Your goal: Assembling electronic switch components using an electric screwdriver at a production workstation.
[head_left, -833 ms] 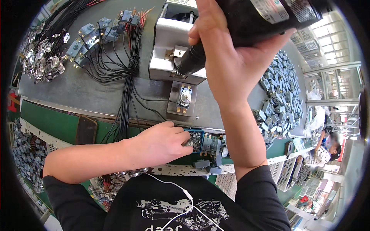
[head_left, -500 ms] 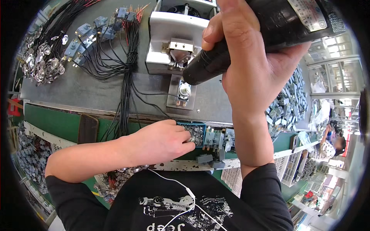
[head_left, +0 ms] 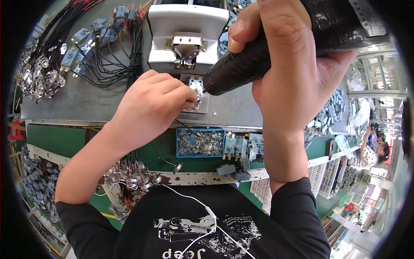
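Note:
My right hand (head_left: 289,69) is wrapped round a black electric screwdriver (head_left: 246,64), held tilted with its narrow end down to the left. That end is close beside a small switch unit (head_left: 196,83), a block with a bright metal top and brass-coloured terminals, seated on a metal plate (head_left: 202,105). From the left, my left hand (head_left: 157,101) reaches over the plate. Its thumb and forefinger are pinched together at the switch unit; what they hold, if anything, is hidden. Below the plate, a blue tray (head_left: 177,144) contains many small metal parts.
A white machine (head_left: 187,21) with a metal head stands behind the plate. Bundled black wires (head_left: 136,47) with grey switches and round metal pieces (head_left: 41,77) lie on the left. Grey switches (head_left: 235,146) sit right of the tray. Another person (head_left: 373,149) is at far right.
My left hand has left the blue tray and moved up to the switch unit. The screwdriver's end stays close to the unit. The view has shifted slightly, and a wired metal disc now shows below the tray.

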`<state>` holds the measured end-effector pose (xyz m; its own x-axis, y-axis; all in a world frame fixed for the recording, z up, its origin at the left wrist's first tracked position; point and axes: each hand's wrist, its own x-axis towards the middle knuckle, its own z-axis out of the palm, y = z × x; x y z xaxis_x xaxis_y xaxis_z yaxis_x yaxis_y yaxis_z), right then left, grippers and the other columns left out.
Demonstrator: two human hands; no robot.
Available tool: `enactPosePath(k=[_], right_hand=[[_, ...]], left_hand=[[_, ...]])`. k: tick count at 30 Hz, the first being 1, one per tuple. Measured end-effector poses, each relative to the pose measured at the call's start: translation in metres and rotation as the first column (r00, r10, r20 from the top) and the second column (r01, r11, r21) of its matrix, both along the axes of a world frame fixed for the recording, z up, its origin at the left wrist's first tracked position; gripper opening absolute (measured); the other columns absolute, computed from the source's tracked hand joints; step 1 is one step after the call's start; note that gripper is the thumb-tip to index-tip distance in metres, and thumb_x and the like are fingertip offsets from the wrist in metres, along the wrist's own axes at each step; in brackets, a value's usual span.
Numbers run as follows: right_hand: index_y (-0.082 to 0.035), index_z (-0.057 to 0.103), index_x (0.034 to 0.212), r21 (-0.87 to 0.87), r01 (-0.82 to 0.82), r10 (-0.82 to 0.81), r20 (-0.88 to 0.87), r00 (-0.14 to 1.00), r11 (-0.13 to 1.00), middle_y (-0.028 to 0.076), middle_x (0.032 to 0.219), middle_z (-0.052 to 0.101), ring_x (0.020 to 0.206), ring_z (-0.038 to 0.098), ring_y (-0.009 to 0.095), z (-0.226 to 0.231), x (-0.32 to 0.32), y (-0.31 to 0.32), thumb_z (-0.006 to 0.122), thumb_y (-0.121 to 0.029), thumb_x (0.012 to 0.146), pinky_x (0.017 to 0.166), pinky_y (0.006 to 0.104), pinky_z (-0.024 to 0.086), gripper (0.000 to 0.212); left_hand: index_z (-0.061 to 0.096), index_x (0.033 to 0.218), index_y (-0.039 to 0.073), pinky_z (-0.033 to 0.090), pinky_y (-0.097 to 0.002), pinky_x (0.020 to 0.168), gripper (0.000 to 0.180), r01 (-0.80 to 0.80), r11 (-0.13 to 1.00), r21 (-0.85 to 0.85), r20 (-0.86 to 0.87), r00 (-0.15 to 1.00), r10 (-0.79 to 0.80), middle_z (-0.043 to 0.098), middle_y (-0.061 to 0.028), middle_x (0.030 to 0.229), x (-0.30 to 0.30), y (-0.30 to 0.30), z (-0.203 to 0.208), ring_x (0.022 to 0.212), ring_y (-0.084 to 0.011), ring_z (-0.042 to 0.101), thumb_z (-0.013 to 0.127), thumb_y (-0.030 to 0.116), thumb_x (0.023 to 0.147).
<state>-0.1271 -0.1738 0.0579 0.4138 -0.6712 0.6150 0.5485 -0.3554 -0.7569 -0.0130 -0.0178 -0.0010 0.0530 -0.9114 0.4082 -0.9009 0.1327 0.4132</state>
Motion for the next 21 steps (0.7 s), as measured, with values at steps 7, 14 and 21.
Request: enactPosePath(k=[7, 14, 21], right_hand=[[0.001, 0.037, 0.135, -0.032, -0.017, 0.016, -0.039, 0.999, 0.999, 0.015, 0.096, 0.066, 0.077, 0.067, 0.016, 0.0, -0.017, 0.01, 0.066, 0.003, 0.092, 0.063, 0.0282, 0.056, 0.052], [0.002, 0.039, 0.134, -0.056, -0.049, 0.045, -0.071, 0.996, 0.997, 0.015, 0.095, 0.066, 0.076, 0.066, 0.016, -0.005, -0.011, 0.015, 0.065, 0.001, 0.094, 0.062, 0.0286, 0.055, 0.048], [0.003, 0.041, 0.134, -0.077, -0.092, 0.085, -0.085, 0.993, 0.993, 0.015, 0.093, 0.066, 0.074, 0.066, 0.016, -0.006, -0.01, 0.019, 0.064, -0.002, 0.095, 0.061, 0.029, 0.055, 0.045]], left_hand=[[0.066, 0.088, 0.011, 0.046, -0.0374, 0.081, 0.016, -0.048, 0.996, -0.074, 0.138, 0.989, 0.058, 0.064, -0.0015, 0.096, -0.003, -0.007, -0.027, 0.093, -0.0211, 0.062, 0.079, 0.018, 0.081], [0.063, 0.094, 0.009, 0.049, -0.0411, 0.084, 0.022, -0.103, 0.994, 0.03, -0.072, 0.992, 0.105, 0.062, -0.0045, 0.1, -0.005, -0.009, -0.03, 0.096, -0.0277, 0.063, 0.08, 0.017, 0.082], [0.06, 0.105, 0.009, 0.05, -0.0422, 0.085, 0.032, -0.147, 0.987, 0.067, -0.073, 0.986, 0.152, 0.062, -0.0065, 0.105, -0.006, -0.005, -0.029, 0.099, -0.0306, 0.064, 0.081, 0.019, 0.083]])
